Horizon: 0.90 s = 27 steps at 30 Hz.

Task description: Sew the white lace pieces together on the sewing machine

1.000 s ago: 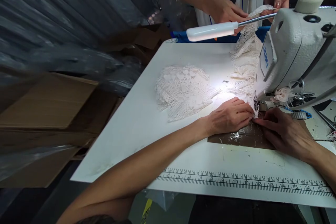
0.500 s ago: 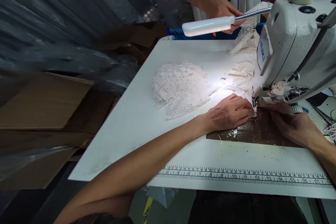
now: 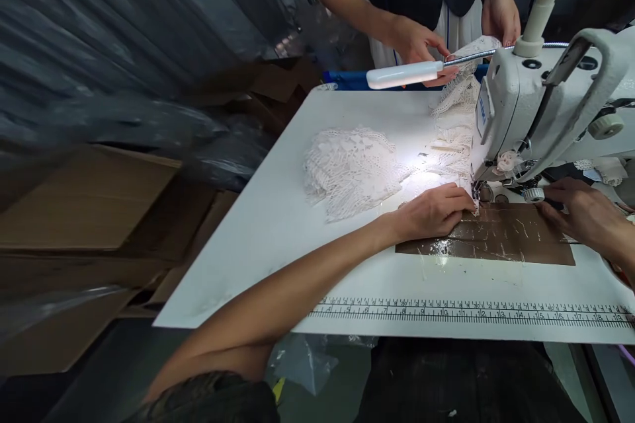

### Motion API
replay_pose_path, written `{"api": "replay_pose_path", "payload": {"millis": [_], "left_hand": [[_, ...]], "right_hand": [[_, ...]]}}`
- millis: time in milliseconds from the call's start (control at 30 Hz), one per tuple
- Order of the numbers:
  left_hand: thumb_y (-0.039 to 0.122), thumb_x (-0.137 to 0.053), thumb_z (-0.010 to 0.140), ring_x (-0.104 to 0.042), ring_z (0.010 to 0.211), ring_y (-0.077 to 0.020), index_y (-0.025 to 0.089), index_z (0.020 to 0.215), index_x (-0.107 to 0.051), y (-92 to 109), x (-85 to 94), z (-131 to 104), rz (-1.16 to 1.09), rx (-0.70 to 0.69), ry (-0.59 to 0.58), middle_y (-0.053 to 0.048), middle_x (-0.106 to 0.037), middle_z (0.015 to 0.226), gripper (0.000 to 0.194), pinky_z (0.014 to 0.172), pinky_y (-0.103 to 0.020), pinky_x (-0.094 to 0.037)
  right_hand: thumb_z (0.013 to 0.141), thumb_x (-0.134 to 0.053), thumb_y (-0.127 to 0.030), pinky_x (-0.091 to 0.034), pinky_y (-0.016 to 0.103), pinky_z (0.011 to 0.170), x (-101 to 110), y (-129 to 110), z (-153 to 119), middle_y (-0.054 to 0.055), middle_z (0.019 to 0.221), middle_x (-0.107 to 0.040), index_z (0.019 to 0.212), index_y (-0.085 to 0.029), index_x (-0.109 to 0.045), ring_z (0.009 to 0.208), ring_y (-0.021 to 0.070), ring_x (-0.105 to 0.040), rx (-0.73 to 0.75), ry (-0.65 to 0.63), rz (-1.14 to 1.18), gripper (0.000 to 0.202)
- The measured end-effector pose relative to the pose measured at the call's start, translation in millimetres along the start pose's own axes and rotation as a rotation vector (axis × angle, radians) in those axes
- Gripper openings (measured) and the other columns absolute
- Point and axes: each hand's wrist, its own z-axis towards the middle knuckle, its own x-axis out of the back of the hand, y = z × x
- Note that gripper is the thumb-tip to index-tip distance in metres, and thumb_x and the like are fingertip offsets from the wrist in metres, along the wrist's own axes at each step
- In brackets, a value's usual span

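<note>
My left hand (image 3: 439, 211) lies beside the needle area of a white sewing machine (image 3: 510, 106). Its fingers are bent together, pinching the edge of white lace fabric (image 3: 454, 145) close to the presser foot (image 3: 476, 190). To the right of the needle, my right hand (image 3: 580, 211) is closed around a dark-handled tool (image 3: 554, 203); its kind is mostly hidden by the fingers. A bunched pile of white lace (image 3: 352, 168) rests on the table left of the machine. The lace at the needle runs back toward a co-worker's hands.
Across the table a co-worker's hand (image 3: 417, 43) holds the lace's far end. A white lamp (image 3: 404, 75) on a flexible neck hangs over the table (image 3: 258, 244). Brown tape (image 3: 520, 238) covers the table before the needle, with a printed ruler (image 3: 446, 314) along the front edge. Cardboard boxes (image 3: 89, 198) stand left.
My right hand has moved right, from beside the needle to the dark-handled tool. My left hand stays on the lace. The view has shifted, showing more of the machine and co-worker.
</note>
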Motion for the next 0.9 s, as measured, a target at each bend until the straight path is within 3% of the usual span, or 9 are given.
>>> {"api": "replay_pose_path", "payload": {"millis": [133, 200, 267, 367, 467, 567, 667, 800, 900], "left_hand": [[0.023, -0.057, 0.091, -0.065, 0.074, -0.0112, 0.014, 0.087, -0.061, 5.8, -6.6, 1.9, -0.121, 0.248, 0.080, -0.004, -0.071, 0.082, 0.011, 0.066, -0.026, -0.057], [0.023, -0.061, 0.088, -0.064, 0.069, -0.0101, 0.014, 0.091, -0.057, 7.3, -7.8, 2.7, -0.188, 0.352, 0.110, -0.004, -0.072, 0.081, 0.010, 0.062, -0.025, -0.055], [0.020, -0.063, 0.085, -0.064, 0.066, -0.0097, 0.013, 0.099, -0.052, 7.5, -6.6, 3.7, -0.276, 0.445, 0.112, -0.004, -0.073, 0.081, 0.019, 0.060, -0.024, -0.053], [0.022, -0.064, 0.083, -0.064, 0.068, -0.0108, 0.014, 0.104, -0.047, 7.9, -1.6, 6.3, -0.392, 0.567, 0.062, -0.003, -0.073, 0.082, 0.028, 0.065, -0.027, -0.053], [0.026, -0.062, 0.082, -0.065, 0.075, -0.0126, 0.014, 0.104, -0.046, 9.4, 2.8, 9.8, -0.477, 0.660, 0.017, -0.005, -0.073, 0.086, 0.029, 0.070, -0.030, -0.051], [0.026, -0.060, 0.082, -0.064, 0.077, -0.0130, 0.014, 0.105, -0.046, 10.7, 3.5, 12.5, -0.536, 0.716, 0.001, -0.006, -0.072, 0.090, 0.029, 0.070, -0.030, -0.049], [0.024, -0.057, 0.083, -0.063, 0.079, -0.0132, 0.014, 0.106, -0.045, 11.1, 2.1, 14.3, -0.575, 0.741, 0.004, -0.006, -0.070, 0.090, 0.028, 0.069, -0.029, -0.048], [0.021, -0.055, 0.083, -0.062, 0.080, -0.0131, 0.013, 0.110, -0.043, 11.6, 3.3, 15.5, -0.606, 0.766, 0.002, -0.005, -0.068, 0.088, 0.031, 0.069, -0.028, -0.048], [0.020, -0.054, 0.084, -0.063, 0.081, -0.0133, 0.012, 0.114, -0.042, 11.3, 6.5, 15.4, -0.590, 0.774, -0.016, -0.005, -0.068, 0.089, 0.033, 0.072, -0.029, -0.049]], "right_hand": [[0.090, -0.039, -0.034, -0.050, 0.039, 0.058, 5.3, -16.6, -12.2, 0.021, 0.101, -0.064, 0.070, -0.016, -0.064, 0.069, 0.0254, -0.064, -0.103, 0.043, -0.069, 0.036], [0.087, -0.043, -0.039, -0.050, 0.037, 0.058, 10.4, -26.0, -20.8, 0.019, 0.100, -0.065, 0.062, -0.018, -0.060, 0.070, 0.0242, -0.064, -0.208, 0.047, 0.058, 0.037], [0.083, -0.049, -0.047, -0.050, 0.034, 0.055, 15.8, -33.7, -29.7, 0.014, 0.089, -0.067, 0.062, -0.021, -0.060, 0.066, 0.0215, -0.063, -0.329, -0.054, 0.332, 0.036], [0.080, -0.054, -0.056, -0.047, 0.031, 0.049, 23.0, -44.8, -39.0, 0.006, 0.062, -0.061, 0.082, -0.021, -0.063, 0.052, 0.0173, -0.055, -0.476, -0.264, 0.731, 0.036], [0.082, -0.052, -0.062, -0.043, 0.030, 0.049, 25.3, -56.8, -39.0, 0.004, 0.065, -0.060, 0.088, -0.020, -0.059, 0.049, 0.0149, -0.047, -0.477, -0.352, 0.830, 0.042], [0.090, -0.032, -0.065, -0.045, 0.031, 0.055, 16.5, -66.2, -28.3, 0.007, 0.072, -0.062, 0.079, -0.021, -0.056, 0.059, 0.0183, -0.054, -0.416, -0.351, 0.675, 0.052], [0.094, -0.015, -0.062, -0.043, 0.034, 0.059, -1.8, -71.9, -9.7, 0.009, 0.068, -0.062, 0.075, -0.021, -0.055, 0.063, 0.0226, -0.058, -0.300, -0.291, 0.330, 0.060], [0.097, -0.010, -0.054, -0.032, 0.031, 0.051, -23.9, -76.7, 12.6, 0.009, 0.065, -0.063, 0.088, -0.018, -0.060, 0.057, 0.0227, -0.058, -0.216, -0.241, -0.047, 0.062], [0.098, -0.008, -0.057, -0.023, 0.029, 0.047, -32.7, -78.3, 19.1, 0.007, 0.064, -0.063, 0.100, -0.017, -0.061, 0.051, 0.0215, -0.056, -0.185, -0.244, -0.182, 0.067]]}}
